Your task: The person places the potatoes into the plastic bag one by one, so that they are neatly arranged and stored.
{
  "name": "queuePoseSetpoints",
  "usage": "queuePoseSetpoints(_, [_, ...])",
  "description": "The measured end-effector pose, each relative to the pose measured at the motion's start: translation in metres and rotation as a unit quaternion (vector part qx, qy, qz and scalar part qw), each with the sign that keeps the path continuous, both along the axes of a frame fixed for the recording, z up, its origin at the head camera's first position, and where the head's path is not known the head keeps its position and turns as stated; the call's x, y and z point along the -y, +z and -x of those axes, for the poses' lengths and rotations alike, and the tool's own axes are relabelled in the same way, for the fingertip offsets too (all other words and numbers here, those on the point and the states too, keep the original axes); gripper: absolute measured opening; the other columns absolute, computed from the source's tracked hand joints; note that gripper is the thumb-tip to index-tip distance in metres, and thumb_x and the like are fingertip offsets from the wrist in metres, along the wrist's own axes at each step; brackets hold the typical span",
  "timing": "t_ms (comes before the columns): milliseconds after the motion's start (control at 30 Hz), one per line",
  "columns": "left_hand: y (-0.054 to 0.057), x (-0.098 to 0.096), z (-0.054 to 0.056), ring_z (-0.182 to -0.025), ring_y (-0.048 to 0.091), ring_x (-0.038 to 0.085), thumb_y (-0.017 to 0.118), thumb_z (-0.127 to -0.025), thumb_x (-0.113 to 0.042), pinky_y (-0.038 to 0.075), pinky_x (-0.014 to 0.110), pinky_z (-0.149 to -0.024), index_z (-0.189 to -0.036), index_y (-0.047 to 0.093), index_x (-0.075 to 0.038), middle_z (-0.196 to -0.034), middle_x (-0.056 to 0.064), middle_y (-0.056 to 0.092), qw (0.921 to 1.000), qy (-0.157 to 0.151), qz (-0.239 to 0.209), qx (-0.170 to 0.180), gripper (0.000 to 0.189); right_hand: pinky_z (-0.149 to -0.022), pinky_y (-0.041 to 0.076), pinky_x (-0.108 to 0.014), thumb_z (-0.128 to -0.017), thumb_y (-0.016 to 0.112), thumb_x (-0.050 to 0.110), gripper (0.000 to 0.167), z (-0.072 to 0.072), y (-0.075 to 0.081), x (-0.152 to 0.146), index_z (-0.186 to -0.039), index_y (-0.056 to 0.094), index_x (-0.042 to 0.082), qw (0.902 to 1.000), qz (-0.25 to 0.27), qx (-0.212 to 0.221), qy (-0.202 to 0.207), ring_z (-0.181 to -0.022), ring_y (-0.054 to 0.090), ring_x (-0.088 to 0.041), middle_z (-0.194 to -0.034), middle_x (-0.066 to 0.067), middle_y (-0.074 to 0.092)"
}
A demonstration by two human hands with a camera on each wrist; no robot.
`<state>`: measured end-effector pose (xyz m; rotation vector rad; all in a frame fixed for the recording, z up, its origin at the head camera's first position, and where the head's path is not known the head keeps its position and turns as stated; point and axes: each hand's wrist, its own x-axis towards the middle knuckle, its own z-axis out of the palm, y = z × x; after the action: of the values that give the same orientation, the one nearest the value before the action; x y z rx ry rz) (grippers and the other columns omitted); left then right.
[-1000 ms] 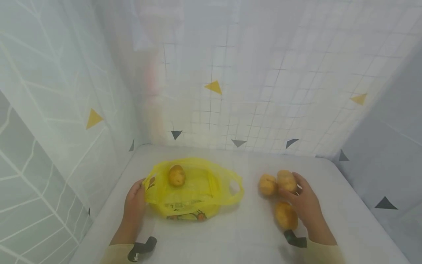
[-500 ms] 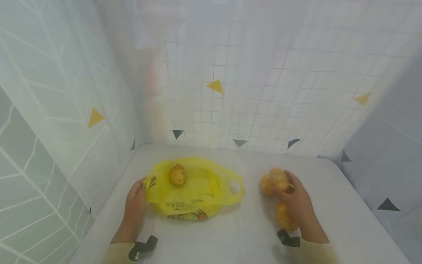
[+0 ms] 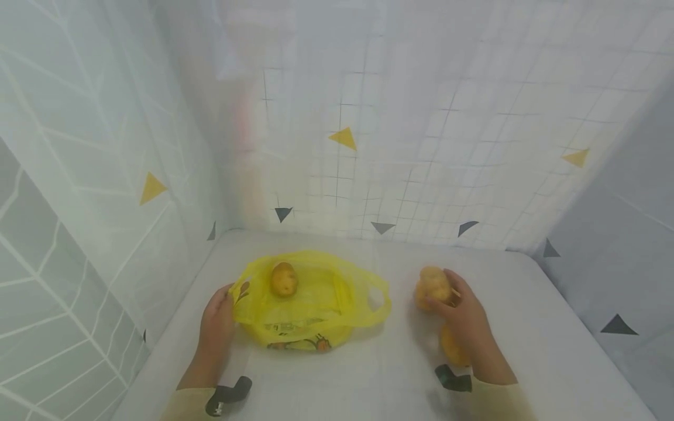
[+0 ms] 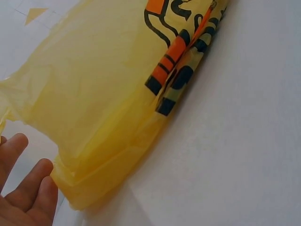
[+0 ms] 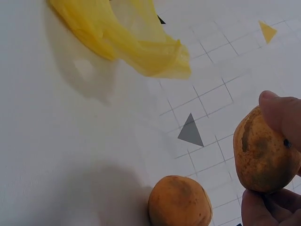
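My right hand (image 3: 466, 316) holds a potato (image 3: 435, 283) between thumb and fingers, raised in front of a second potato (image 5: 180, 202) on the table. A third potato (image 3: 454, 346) lies nearer me, partly hidden by the right hand. To the left, a yellow plastic bag (image 3: 316, 333) with printed pictures spreads with its mouth wide, and one potato (image 3: 284, 279) shows in it. My left hand (image 3: 217, 321) holds the bag's left edge by the handle. In the left wrist view its fingers (image 4: 40, 174) lie at the bag's edge.
A white-covered table (image 3: 379, 374) carries everything. Pale sheets with grid lines and triangles hang behind it (image 3: 400, 146) and at the left side (image 3: 89, 175). The bag's right handle (image 3: 376, 298) points toward the loose potatoes.
My right hand has carried its potato leftward, so it now covers much of the potato behind. The left hand and the bag have stayed almost still.
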<state>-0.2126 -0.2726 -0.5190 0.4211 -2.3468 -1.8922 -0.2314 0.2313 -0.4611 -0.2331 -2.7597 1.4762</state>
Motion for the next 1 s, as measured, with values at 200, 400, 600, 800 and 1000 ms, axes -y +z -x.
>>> queuePoseSetpoints(200, [-0.001,0.001,0.001,-0.141,0.043,0.021,0.027,-0.112,-0.046,0.033,0.05,-0.12,-0.151,0.049,-0.019,-0.155,-0.001,0.048,1.0,-0.001,-0.01,-0.002,0.053,-0.119,0.033,-0.063,-0.089,0.081,0.051,0.105,0.002,-0.001,0.005,-0.169,0.018,0.024,0.9999,-0.007,-0.008,0.006,-0.15,0.037,-0.046,-0.173,-0.012,0.024])
queuePoseSetpoints(400, [0.0,0.001,0.0,-0.141,0.044,0.021,0.028,-0.112,-0.044,0.034,0.049,-0.12,-0.151,0.049,-0.019,-0.155,-0.002,0.048,0.9999,-0.002,-0.016,-0.006,0.051,-0.116,0.037,-0.062,-0.084,0.082,0.059,0.107,0.005,-0.002,0.007,-0.167,0.026,0.021,0.9985,-0.027,-0.043,0.02,-0.149,0.039,-0.044,-0.171,-0.014,0.028])
queuePoseSetpoints(600, [0.001,-0.002,-0.001,-0.14,0.045,0.021,0.027,-0.112,-0.044,0.035,0.048,-0.118,-0.15,0.05,-0.019,-0.154,-0.001,0.049,0.9999,0.001,-0.009,-0.009,0.051,-0.118,0.032,-0.065,-0.081,0.081,0.065,0.11,0.005,0.001,0.012,-0.167,0.026,0.024,0.9985,-0.036,-0.038,0.016,-0.152,0.029,-0.044,-0.169,-0.019,0.027])
queuePoseSetpoints(800, [-0.001,-0.001,0.0,-0.143,0.043,0.023,0.026,-0.112,-0.044,0.032,0.052,-0.122,-0.149,0.05,-0.018,-0.156,0.0,0.048,0.9999,0.003,-0.005,-0.01,0.052,-0.115,0.041,-0.061,-0.085,0.081,0.059,0.103,0.007,0.005,0.024,-0.167,0.024,0.033,0.9998,-0.02,-0.007,0.003,-0.145,0.04,-0.042,-0.163,-0.018,0.03])
queuePoseSetpoints(1000, [-0.002,0.001,0.001,-0.143,0.042,0.022,0.028,-0.112,-0.044,0.031,0.052,-0.122,-0.149,0.051,-0.018,-0.155,-0.001,0.049,0.9998,0.004,-0.013,-0.013,0.051,-0.115,0.044,-0.057,-0.089,0.081,0.052,0.101,0.009,0.002,0.028,-0.167,0.022,0.03,0.9993,0.0,-0.027,0.026,-0.15,0.039,-0.043,-0.173,-0.01,0.024])
